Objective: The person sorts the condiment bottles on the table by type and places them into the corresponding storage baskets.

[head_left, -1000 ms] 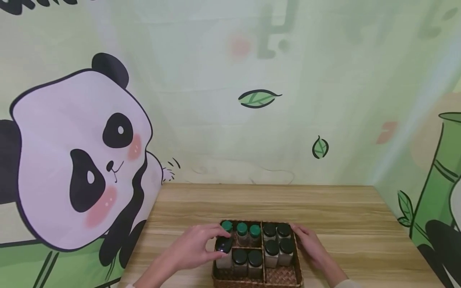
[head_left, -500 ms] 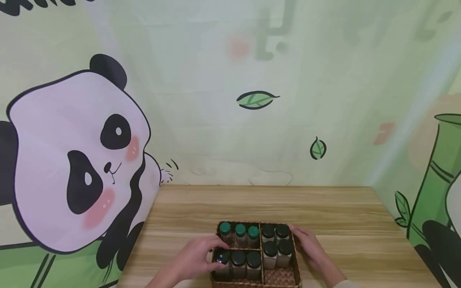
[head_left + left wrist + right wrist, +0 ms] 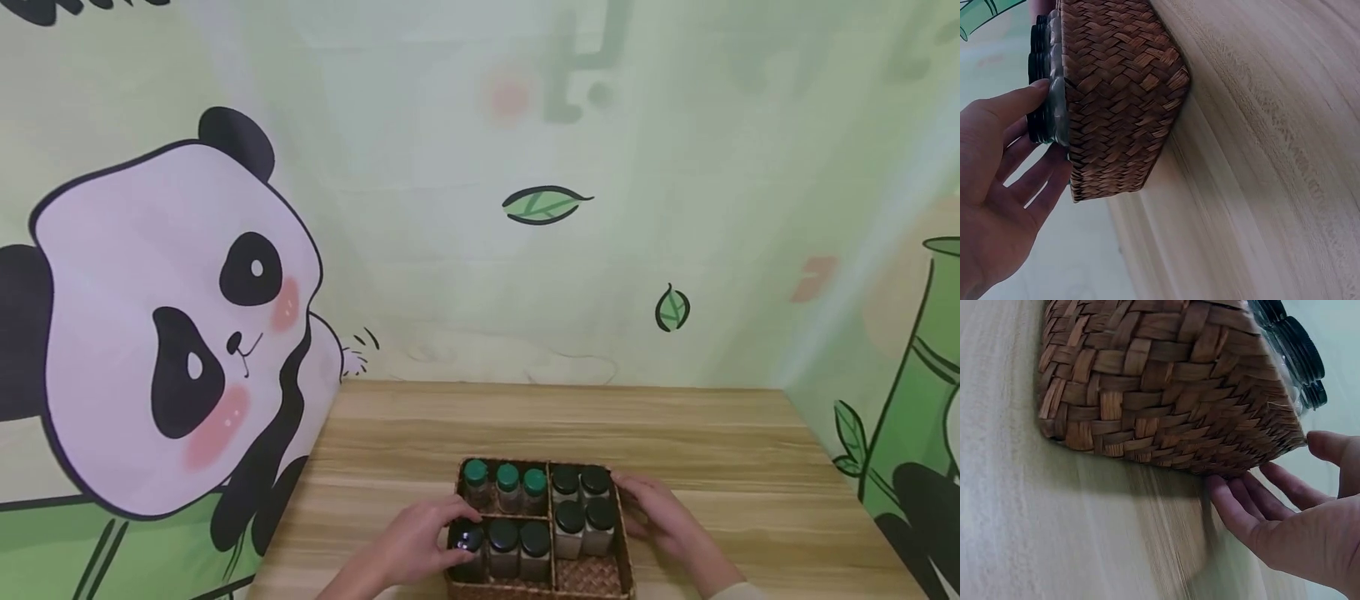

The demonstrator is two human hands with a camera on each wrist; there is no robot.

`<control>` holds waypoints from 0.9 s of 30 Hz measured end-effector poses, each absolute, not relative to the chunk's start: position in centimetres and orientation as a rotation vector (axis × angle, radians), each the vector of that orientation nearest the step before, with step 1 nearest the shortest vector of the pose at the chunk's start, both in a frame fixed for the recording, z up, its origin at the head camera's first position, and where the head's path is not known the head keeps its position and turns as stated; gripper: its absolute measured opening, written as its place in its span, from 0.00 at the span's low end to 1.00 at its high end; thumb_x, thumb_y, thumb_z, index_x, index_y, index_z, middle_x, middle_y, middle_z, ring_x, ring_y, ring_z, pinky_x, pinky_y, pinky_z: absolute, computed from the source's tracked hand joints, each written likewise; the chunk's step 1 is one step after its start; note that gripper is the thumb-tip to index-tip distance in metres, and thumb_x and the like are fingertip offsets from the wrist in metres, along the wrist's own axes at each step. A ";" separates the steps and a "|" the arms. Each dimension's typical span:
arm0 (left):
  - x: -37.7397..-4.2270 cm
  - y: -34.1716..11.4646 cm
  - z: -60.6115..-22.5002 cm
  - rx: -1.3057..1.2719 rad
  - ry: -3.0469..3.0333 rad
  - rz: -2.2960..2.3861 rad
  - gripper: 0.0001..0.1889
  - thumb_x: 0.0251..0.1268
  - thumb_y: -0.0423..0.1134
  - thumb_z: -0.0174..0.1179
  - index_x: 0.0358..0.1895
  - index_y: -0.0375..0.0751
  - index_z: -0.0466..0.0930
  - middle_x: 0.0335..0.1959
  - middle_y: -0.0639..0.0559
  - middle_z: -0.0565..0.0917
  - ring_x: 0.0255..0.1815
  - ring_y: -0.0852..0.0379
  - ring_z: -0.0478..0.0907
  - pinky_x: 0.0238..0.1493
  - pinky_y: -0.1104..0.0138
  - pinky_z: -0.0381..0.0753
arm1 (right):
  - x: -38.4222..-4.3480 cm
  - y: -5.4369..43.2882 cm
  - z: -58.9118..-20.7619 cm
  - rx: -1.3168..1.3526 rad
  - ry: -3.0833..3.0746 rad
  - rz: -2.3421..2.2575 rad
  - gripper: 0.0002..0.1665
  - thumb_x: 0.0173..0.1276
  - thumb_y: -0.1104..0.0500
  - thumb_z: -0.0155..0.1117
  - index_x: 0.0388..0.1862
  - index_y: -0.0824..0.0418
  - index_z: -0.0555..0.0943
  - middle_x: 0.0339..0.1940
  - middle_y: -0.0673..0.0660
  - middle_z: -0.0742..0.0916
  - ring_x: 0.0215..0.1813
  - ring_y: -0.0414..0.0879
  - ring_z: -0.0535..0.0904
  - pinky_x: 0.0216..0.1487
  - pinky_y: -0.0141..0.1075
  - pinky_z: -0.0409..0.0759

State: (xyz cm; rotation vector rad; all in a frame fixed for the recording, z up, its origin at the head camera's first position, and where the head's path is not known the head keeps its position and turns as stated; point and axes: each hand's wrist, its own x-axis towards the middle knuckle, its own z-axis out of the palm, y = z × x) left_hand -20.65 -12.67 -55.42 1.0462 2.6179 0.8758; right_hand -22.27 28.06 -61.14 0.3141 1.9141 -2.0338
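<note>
A woven basket (image 3: 556,533) with dividers stands on the table, its jars upright in compartments. My left hand (image 3: 416,537) pinches the lid of a black-lidded jar (image 3: 468,540) at the left end of the front-left compartment. In the left wrist view the thumb of the left hand (image 3: 1004,150) lies on that black lid, fingers on its far side. Two more black-lidded jars (image 3: 519,540) stand beside it. My right hand (image 3: 663,517) rests against the basket's right side near the back corner; in the right wrist view, relaxed fingers (image 3: 1241,509) touch the woven wall (image 3: 1147,387) low down.
Three green-capped jars (image 3: 507,478) stand in the back-left compartment. Several black-lidded jars (image 3: 583,517) fill the back of the right compartment, with bare woven floor (image 3: 588,577) in front. The wooden table (image 3: 555,417) meets a panda-printed backdrop (image 3: 450,292).
The left hand's jar has gone down into the front-left compartment, level with its two neighbours. The fingers stay on its lid. My right hand keeps its place at the basket's side.
</note>
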 end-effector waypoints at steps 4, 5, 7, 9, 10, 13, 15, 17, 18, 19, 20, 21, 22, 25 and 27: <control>-20.6 -12.9 -55.3 1.053 2.666 0.843 0.19 0.65 0.49 0.77 0.57 0.54 0.86 0.55 0.62 0.87 0.56 0.62 0.83 0.55 0.60 0.86 | -22.1 27.9 -61.4 0.326 1.920 -2.019 0.33 0.82 0.45 0.60 0.69 0.71 0.79 0.77 0.73 0.73 0.78 0.67 0.65 0.63 0.62 0.81; -20.6 -12.9 -55.3 1.054 2.676 0.835 0.19 0.64 0.49 0.77 0.57 0.54 0.86 0.55 0.62 0.87 0.56 0.62 0.83 0.56 0.60 0.86 | -22.1 27.8 -61.5 0.329 1.920 -2.020 0.34 0.82 0.45 0.60 0.69 0.72 0.78 0.78 0.73 0.71 0.80 0.69 0.63 0.63 0.63 0.80; -20.6 -13.0 -55.2 1.049 2.689 0.819 0.20 0.64 0.48 0.78 0.56 0.54 0.86 0.55 0.62 0.86 0.56 0.62 0.83 0.56 0.60 0.86 | -22.1 27.7 -61.7 0.335 1.922 -2.018 0.36 0.82 0.44 0.60 0.71 0.72 0.76 0.78 0.74 0.70 0.81 0.70 0.61 0.64 0.65 0.79; -20.5 -13.0 -55.1 1.035 2.681 0.823 0.20 0.63 0.47 0.78 0.56 0.53 0.86 0.55 0.62 0.86 0.56 0.60 0.84 0.56 0.60 0.86 | -22.1 27.5 -61.8 0.340 1.922 -2.018 0.36 0.82 0.44 0.60 0.71 0.72 0.76 0.78 0.74 0.71 0.80 0.69 0.62 0.64 0.64 0.80; -20.5 -13.1 -55.1 1.028 2.675 0.826 0.20 0.63 0.47 0.78 0.56 0.52 0.86 0.55 0.61 0.86 0.56 0.59 0.84 0.56 0.60 0.86 | -22.1 27.4 -61.8 0.342 1.925 -2.016 0.36 0.82 0.44 0.60 0.71 0.72 0.76 0.77 0.73 0.73 0.79 0.68 0.64 0.63 0.63 0.80; -20.3 -13.0 -55.0 0.991 2.647 0.826 0.20 0.63 0.47 0.78 0.56 0.52 0.85 0.54 0.60 0.86 0.56 0.58 0.84 0.56 0.62 0.85 | -22.1 27.1 -61.7 0.356 1.929 -2.014 0.35 0.81 0.44 0.61 0.69 0.72 0.78 0.74 0.71 0.76 0.77 0.65 0.68 0.62 0.62 0.82; -20.3 -13.0 -54.9 0.967 2.636 0.820 0.19 0.63 0.46 0.78 0.56 0.52 0.85 0.54 0.60 0.86 0.56 0.59 0.83 0.56 0.61 0.85 | -22.1 27.0 -61.6 0.363 1.932 -2.016 0.34 0.81 0.44 0.61 0.69 0.71 0.79 0.72 0.70 0.79 0.76 0.63 0.70 0.61 0.61 0.83; -20.4 -13.0 -54.8 0.955 2.630 0.812 0.19 0.63 0.46 0.78 0.55 0.52 0.85 0.54 0.60 0.86 0.57 0.59 0.83 0.57 0.60 0.85 | -22.1 26.9 -61.6 0.363 1.938 -2.016 0.34 0.80 0.44 0.62 0.68 0.71 0.79 0.70 0.69 0.80 0.74 0.62 0.71 0.60 0.60 0.83; -20.4 -12.9 -54.7 0.953 2.630 0.808 0.19 0.64 0.46 0.78 0.55 0.52 0.85 0.54 0.59 0.86 0.57 0.60 0.82 0.57 0.60 0.85 | -22.1 26.9 -61.5 0.358 1.942 -2.016 0.34 0.80 0.44 0.62 0.68 0.70 0.79 0.70 0.69 0.80 0.74 0.62 0.72 0.60 0.60 0.83; -20.4 -12.9 -54.6 0.955 2.632 0.800 0.19 0.63 0.46 0.78 0.55 0.52 0.85 0.54 0.60 0.86 0.57 0.60 0.82 0.58 0.59 0.85 | -22.1 26.9 -61.5 0.354 1.945 -2.017 0.34 0.80 0.44 0.62 0.68 0.71 0.79 0.69 0.68 0.81 0.73 0.61 0.73 0.60 0.60 0.84; -20.4 -12.9 -54.6 0.954 2.633 0.798 0.19 0.63 0.45 0.78 0.55 0.51 0.85 0.54 0.59 0.86 0.57 0.59 0.82 0.58 0.59 0.85 | -22.1 26.9 -61.5 0.343 1.943 -2.019 0.34 0.81 0.44 0.62 0.69 0.71 0.79 0.69 0.68 0.81 0.73 0.60 0.73 0.60 0.59 0.84; -20.3 -12.8 -54.4 0.955 2.634 0.793 0.19 0.63 0.45 0.78 0.55 0.51 0.85 0.54 0.59 0.86 0.57 0.59 0.82 0.58 0.58 0.85 | -22.1 26.9 -61.5 0.332 1.941 -2.020 0.34 0.81 0.44 0.61 0.69 0.71 0.78 0.70 0.68 0.81 0.73 0.60 0.73 0.60 0.59 0.84; -20.3 -12.7 -54.3 0.952 2.635 0.784 0.19 0.64 0.45 0.78 0.55 0.51 0.85 0.54 0.59 0.86 0.57 0.59 0.82 0.58 0.58 0.85 | -22.1 26.8 -61.5 0.327 1.945 -2.020 0.34 0.82 0.45 0.60 0.70 0.71 0.78 0.70 0.69 0.80 0.73 0.60 0.73 0.60 0.59 0.83; -20.1 -12.3 -54.0 0.966 2.652 0.708 0.19 0.64 0.46 0.78 0.56 0.50 0.85 0.54 0.58 0.86 0.57 0.58 0.82 0.57 0.59 0.85 | -21.8 26.8 -61.3 0.327 1.972 -2.004 0.36 0.83 0.45 0.58 0.72 0.74 0.74 0.73 0.72 0.77 0.74 0.62 0.71 0.63 0.61 0.81; -20.0 -12.0 -53.8 0.978 2.658 0.650 0.21 0.64 0.47 0.78 0.57 0.50 0.85 0.55 0.57 0.85 0.57 0.58 0.82 0.57 0.60 0.85 | -21.5 26.7 -61.0 0.340 2.000 -1.975 0.39 0.84 0.43 0.57 0.73 0.75 0.72 0.75 0.74 0.74 0.75 0.65 0.69 0.64 0.63 0.80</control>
